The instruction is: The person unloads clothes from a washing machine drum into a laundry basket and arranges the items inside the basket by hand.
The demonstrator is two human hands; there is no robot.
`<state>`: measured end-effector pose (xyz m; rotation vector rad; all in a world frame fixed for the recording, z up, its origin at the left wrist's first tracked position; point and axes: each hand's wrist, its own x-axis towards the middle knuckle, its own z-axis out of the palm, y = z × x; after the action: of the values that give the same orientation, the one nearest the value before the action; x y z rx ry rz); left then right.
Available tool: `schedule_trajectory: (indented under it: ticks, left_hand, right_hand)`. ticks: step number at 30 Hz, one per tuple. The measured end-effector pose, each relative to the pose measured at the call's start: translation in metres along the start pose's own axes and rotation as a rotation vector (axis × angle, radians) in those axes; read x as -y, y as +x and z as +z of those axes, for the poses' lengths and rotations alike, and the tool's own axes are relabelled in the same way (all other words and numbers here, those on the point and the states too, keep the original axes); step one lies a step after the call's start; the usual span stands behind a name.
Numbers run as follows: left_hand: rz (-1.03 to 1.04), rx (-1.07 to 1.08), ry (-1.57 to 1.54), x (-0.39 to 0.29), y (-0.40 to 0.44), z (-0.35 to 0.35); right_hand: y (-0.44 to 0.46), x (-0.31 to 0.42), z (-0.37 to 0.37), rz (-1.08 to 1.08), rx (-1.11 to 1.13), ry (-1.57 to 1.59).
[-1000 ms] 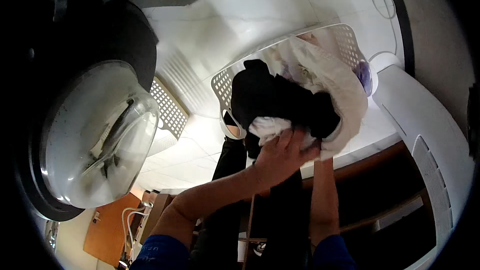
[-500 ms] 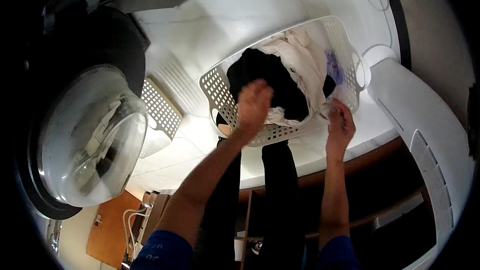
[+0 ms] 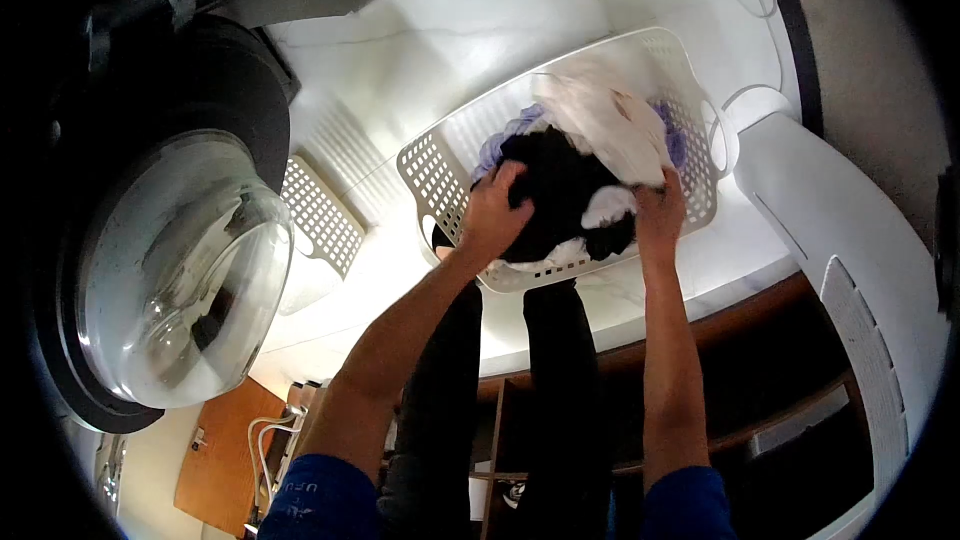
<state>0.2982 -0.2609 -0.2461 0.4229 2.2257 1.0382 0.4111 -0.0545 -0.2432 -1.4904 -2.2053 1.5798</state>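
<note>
A white perforated laundry basket (image 3: 432,176) on the floor holds a heap of clothes. Black cloth (image 3: 555,190) fills the middle, with whitish cloth (image 3: 605,115) at the back and right. Purple cloth (image 3: 518,130) shows at the left of the heap and again at the right wall. My left hand (image 3: 496,212) lies on the left edge of the black cloth, its thumb and fingers curled on it. At the right side of the heap, my right hand (image 3: 659,212) is closed on the whitish cloth.
At the left stands an open round glass door (image 3: 190,280) of a machine. Beside it a second perforated basket (image 3: 322,215) is on the floor. A white curved appliance or furniture piece (image 3: 840,210) is at the right. Dark wooden shelves (image 3: 700,325) lie below, near my legs.
The clothes have gone down from above the basket into it, and the whitish cloth has shifted. My left hand has moved onto the black cloth's edge; my right hand has moved up and closed on cloth.
</note>
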Motion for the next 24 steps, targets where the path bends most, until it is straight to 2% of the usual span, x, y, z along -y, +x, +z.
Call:
schedule_trajectory:
  ticks: [1,2,4,6,10,11,14,15,18,19,22,24]
  left_hand:
    - [-0.015,0.005,-0.010,-0.006,-0.012,0.000]
    - [-0.030,0.011,-0.019,-0.013,-0.023,-0.002]
    - [-0.040,-0.002,-0.045,-0.018,-0.037,-0.004]
    - [-0.037,-0.032,-0.087,-0.017,-0.047,-0.006]
    - [0.044,0.040,-0.016,-0.026,-0.063,-0.017]
    - [0.149,0.054,0.098,-0.022,-0.071,-0.014]
    - [0.335,0.236,0.149,-0.046,-0.085,-0.013]
    - [0.429,0.264,0.066,-0.048,-0.085,-0.012]
    - [0.272,0.465,-0.017,-0.061,-0.085,-0.004]
    - [0.391,0.448,0.003,-0.057,-0.080,0.005]
    - [0.198,0.659,-0.029,-0.044,-0.051,0.032]
    - [0.145,0.593,0.003,-0.023,-0.033,0.040]
  right_hand:
    - [-0.012,-0.012,-0.013,0.080,-0.011,0.095]
    - [-0.029,0.006,-0.023,0.007,-0.087,0.123]
    - [-0.046,-0.005,-0.044,0.221,-0.120,0.322]
    - [-0.057,-0.007,-0.052,0.363,-0.250,0.466]
    - [-0.070,-0.015,-0.060,0.383,-0.284,0.611]
    - [-0.072,-0.016,-0.058,0.373,-0.285,0.614]
    - [-0.078,-0.018,-0.052,0.379,-0.308,0.680]
    - [-0.078,-0.017,-0.051,0.384,-0.320,0.710]
    - [-0.077,-0.013,-0.044,0.316,-0.318,0.705]
    - [-0.074,-0.012,-0.041,0.331,-0.325,0.692]
    - [-0.065,-0.013,-0.033,0.367,-0.302,0.651]
    - [-0.059,-0.024,-0.032,0.375,-0.228,0.615]
